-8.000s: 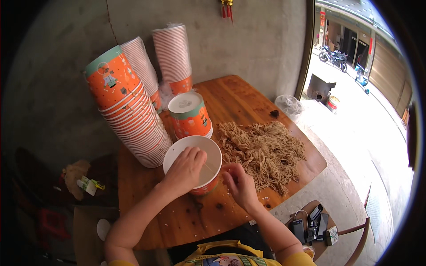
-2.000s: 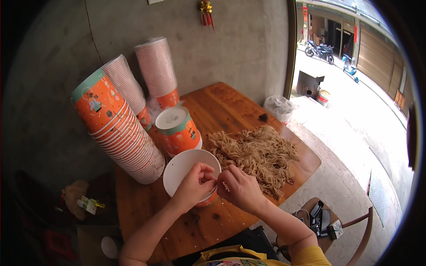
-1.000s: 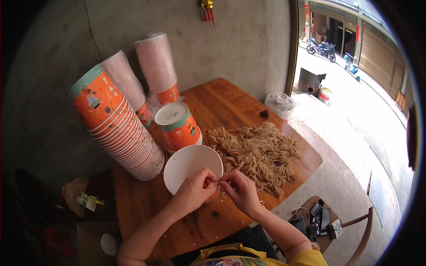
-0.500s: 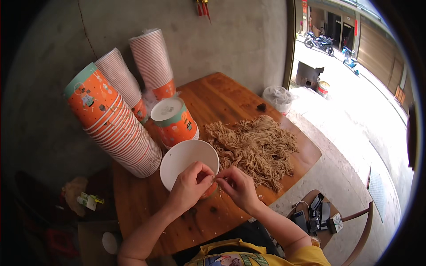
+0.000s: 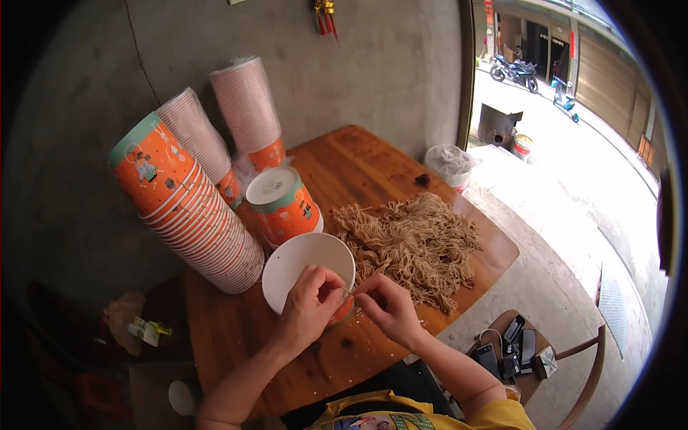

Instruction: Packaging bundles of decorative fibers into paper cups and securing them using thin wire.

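Observation:
A paper bucket, white inside (image 5: 301, 264), stands mouth-up on the table with part of its orange outside showing below my fingers. At its near right rim, my left hand (image 5: 309, 308) pinches a thin tan strand (image 5: 349, 292), mostly hidden by the fingertips. My right hand (image 5: 387, 304) is closed in a pinch on the same strand, its fingertips almost touching the left ones. Just beyond my right hand lies a loose pile of tan strands (image 5: 412, 244). An upside-down orange and green bucket (image 5: 288, 218) stands behind the white-lined one.
A tall leaning stack of orange buckets (image 5: 201, 215) stands at the left, with two wrapped stacks (image 5: 247, 104) (image 5: 192, 129) behind. The wooden table (image 5: 344, 158) meets a grey wall. At the right, a chair (image 5: 512, 387) holds a phone and small devices.
The whole view has shifted slightly, so the table sits a little lower. My fingertips have drawn slightly apart, with both hands still pinching at the bucket's rim.

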Motion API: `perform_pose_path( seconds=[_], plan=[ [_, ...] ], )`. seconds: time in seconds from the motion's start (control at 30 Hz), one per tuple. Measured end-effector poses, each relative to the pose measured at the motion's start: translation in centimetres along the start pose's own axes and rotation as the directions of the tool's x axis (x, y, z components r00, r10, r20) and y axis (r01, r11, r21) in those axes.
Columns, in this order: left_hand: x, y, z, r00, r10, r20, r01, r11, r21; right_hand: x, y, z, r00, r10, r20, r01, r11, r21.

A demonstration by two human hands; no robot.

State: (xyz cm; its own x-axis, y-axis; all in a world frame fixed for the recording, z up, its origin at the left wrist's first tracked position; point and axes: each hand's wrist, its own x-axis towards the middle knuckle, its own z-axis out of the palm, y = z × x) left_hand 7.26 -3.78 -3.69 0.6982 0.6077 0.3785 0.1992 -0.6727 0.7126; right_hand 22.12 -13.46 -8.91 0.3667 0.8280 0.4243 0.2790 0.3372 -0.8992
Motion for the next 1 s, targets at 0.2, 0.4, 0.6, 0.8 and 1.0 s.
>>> perform_pose_path(
  seconds=[0.2,0.4,0.6,0.8,1.0],
  plan=[
    [0.1,0.0,0.1,1.0,0.014,-0.008,-0.014,1.0,-0.013,1.2,-0.7,0.0,0.987,0.147,0.065,-0.156,0.976,0.149],
    [0.1,0.5,0.6,0.998,0.053,-0.037,-0.055,0.998,-0.038,1.4,-1.4,-0.6,0.986,0.134,0.095,-0.121,0.984,-0.133],
    [-0.2,0.0,0.9,0.992,0.082,-0.098,-0.076,0.995,0.063,0.7,-1.2,-0.4,0.991,-0.107,0.08,0.126,0.949,-0.289],
    [0.0,0.2,0.9,0.986,0.14,-0.091,-0.13,0.985,0.112,0.6,-1.7,-1.1,0.984,0.12,0.13,-0.082,0.961,-0.265],
    [-0.4,0.1,0.6,0.981,0.147,-0.127,-0.131,0.983,0.128,0.2,-0.9,-1.0,0.988,0.023,0.151,0.015,0.969,-0.245]
  ],
)
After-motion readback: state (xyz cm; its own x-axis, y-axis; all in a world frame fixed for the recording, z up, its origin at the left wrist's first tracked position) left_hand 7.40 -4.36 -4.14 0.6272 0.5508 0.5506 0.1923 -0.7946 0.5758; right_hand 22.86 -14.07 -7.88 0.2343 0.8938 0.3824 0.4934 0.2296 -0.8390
